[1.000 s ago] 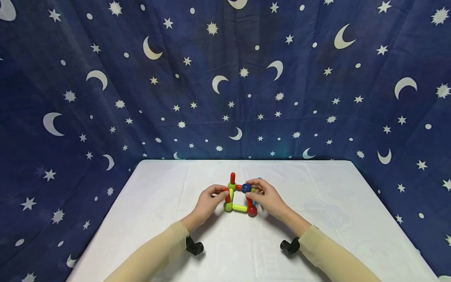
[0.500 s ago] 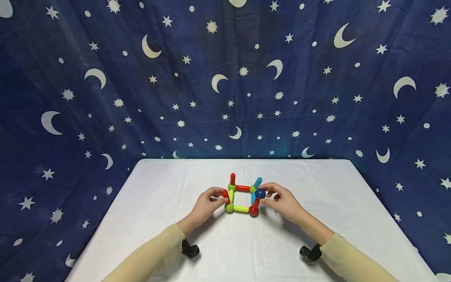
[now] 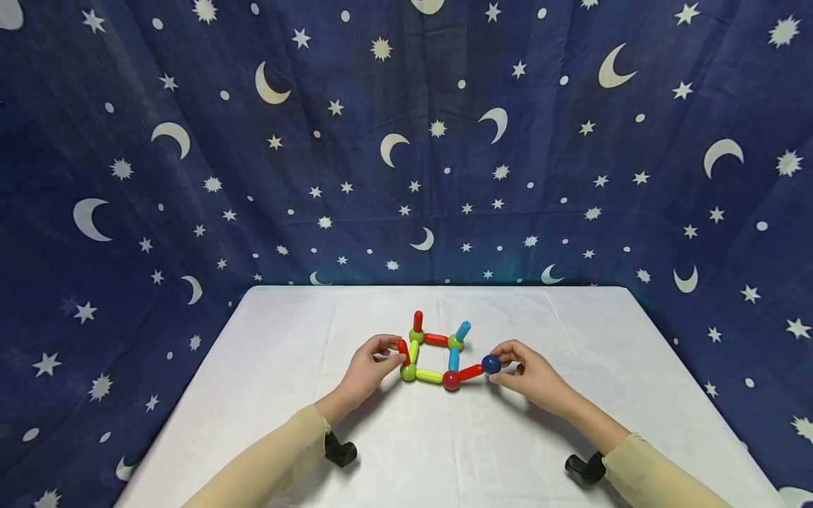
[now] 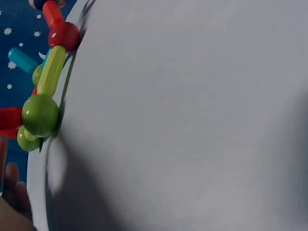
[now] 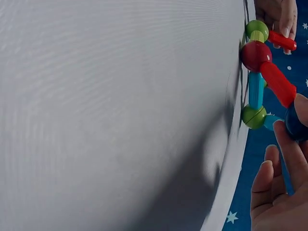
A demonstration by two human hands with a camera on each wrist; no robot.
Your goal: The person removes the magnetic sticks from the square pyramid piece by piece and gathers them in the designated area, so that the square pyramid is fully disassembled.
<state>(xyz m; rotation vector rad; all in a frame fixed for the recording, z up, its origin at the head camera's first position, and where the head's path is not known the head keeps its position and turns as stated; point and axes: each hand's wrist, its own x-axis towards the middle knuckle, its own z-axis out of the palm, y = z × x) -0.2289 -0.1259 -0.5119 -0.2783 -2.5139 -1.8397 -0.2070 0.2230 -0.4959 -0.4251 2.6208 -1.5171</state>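
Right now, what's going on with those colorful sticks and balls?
A person's left hand pinches a red stick on the near green ball of a four-sided frame on the white table. The right hand holds the blue ball at the end of another red stick slanting outward from the red ball. At the far corners, a third red stick and a light blue stick point up.
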